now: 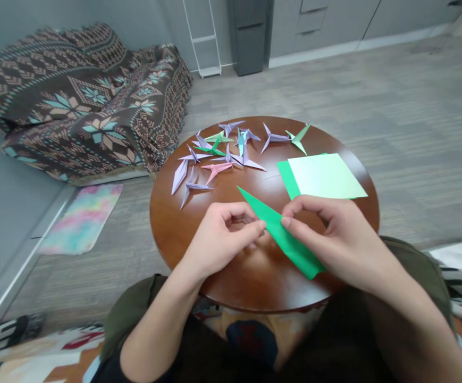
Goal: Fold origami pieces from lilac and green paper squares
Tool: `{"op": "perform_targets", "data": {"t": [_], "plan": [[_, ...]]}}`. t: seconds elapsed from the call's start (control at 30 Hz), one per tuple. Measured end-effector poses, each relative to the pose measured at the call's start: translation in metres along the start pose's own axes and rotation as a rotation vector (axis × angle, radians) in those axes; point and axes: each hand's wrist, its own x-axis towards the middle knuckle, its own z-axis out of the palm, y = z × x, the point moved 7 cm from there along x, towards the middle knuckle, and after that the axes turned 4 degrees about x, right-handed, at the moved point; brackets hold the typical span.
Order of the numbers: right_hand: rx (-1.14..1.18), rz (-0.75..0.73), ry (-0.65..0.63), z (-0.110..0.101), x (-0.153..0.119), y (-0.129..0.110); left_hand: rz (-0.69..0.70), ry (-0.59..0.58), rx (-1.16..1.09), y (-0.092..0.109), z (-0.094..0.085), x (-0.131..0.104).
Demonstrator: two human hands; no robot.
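A folded green paper (290, 242), long and pointed at its far left end, is held above the near half of the round wooden table (246, 290). My left hand (226, 234) pinches its left edge between thumb and fingers. On the upper edge, the thumb and forefinger of my right hand (330, 234) close on the same paper. Part of the paper's right side is hidden behind my right hand. Just beyond that hand lies a stack of paper sheets (324, 175), pale green on top with darker green beneath.
Several folded paper cranes, mostly purple, stand at the table's far left, among them a pink crane (217, 170). A pale green crane (299, 139) sits near the far edge. Behind are a sofa with a patterned cover (95, 106) and a pastel mat (83, 218).
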Motion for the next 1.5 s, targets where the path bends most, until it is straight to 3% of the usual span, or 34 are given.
{"op": "perform_targets", "data": {"t": [0.3, 0.5, 0.73, 1.17, 1.5], "plan": [[0.005, 0.000, 0.014, 0.000, -0.001, 0.002, -0.018, 0.014, 0.023, -0.002, 0.003, -0.002], [0.049, 0.069, -0.203, 0.010, 0.000, 0.011, -0.030, -0.031, 0.030, 0.003, 0.006, -0.005], [0.132, 0.162, -0.323, 0.020, -0.002, 0.019, -0.068, -0.101, 0.057, 0.002, 0.010, -0.007], [0.181, 0.164, -0.316, 0.019, -0.001, 0.018, -0.101, -0.240, 0.024, -0.003, 0.018, -0.005], [0.045, 0.103, -0.350, 0.019, -0.002, 0.017, -0.101, -0.200, 0.012, -0.006, 0.015, -0.002]]}}
